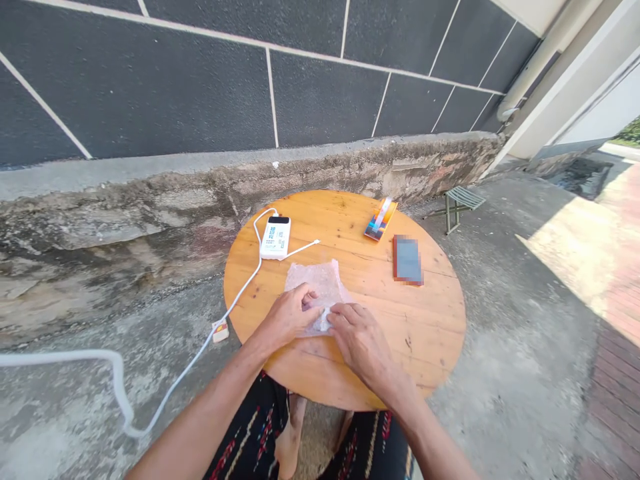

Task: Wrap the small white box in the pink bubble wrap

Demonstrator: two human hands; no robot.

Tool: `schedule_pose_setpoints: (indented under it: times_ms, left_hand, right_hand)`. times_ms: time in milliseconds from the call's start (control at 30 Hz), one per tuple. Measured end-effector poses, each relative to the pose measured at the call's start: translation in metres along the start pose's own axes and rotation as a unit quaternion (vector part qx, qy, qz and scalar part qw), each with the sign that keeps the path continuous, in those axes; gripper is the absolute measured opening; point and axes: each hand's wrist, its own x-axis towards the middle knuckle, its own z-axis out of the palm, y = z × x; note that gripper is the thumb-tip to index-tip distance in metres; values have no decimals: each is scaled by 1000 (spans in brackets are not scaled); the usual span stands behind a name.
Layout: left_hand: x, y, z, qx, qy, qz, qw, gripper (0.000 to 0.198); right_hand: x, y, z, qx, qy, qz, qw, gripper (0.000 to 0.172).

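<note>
A sheet of pinkish, translucent bubble wrap [315, 275] lies on the round wooden table in front of me. On its near part is a small white object [324, 321], partly hidden by my fingers, its kind unclear. My left hand [293, 310] rests at the left of the sheet with fingers curled and the thumb against the white object and wrap. From the right, my right hand [357, 330] grips the same object and the wrap around it between thumb and fingers.
On the round table [425, 333] are a white power bank [276, 238] with a white cable [243, 287], a small orange-and-blue packet [381, 219] and a phone [408, 260] with a blurred screen. A small box [220, 331] is beside the table; a folding stool [463, 199] stands behind right.
</note>
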Motion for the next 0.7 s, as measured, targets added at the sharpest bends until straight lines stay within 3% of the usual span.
schedule_pose_setpoints:
  times_ms: [133,300,400,500,600,700]
  left_hand:
    - [-12,-23,-20,-18,-30,-43,998,25]
    - [-38,-43,-31,-85,24,-74,993,24]
    - [-57,-40,-33,-93,26,-134,986,29]
    - [-72,-31,-35,-142,-9,-211,967,40]
    - [-75,-25,-32,-219,-38,-242,945,49]
    - [-70,-22,-24,-279,-28,-264,923,51]
  right_hand:
    - [5,4,-9,1,-31,-21,999,16]
    - [10,4,-13,-17,-50,-24,998,21]
    - [11,4,-13,-20,-53,-27,998,22]
    - [11,5,-11,-13,-49,-31,998,23]
    - [11,7,-9,5,-40,-38,998,23]
    - [11,11,-7,39,-37,-34,998,24]
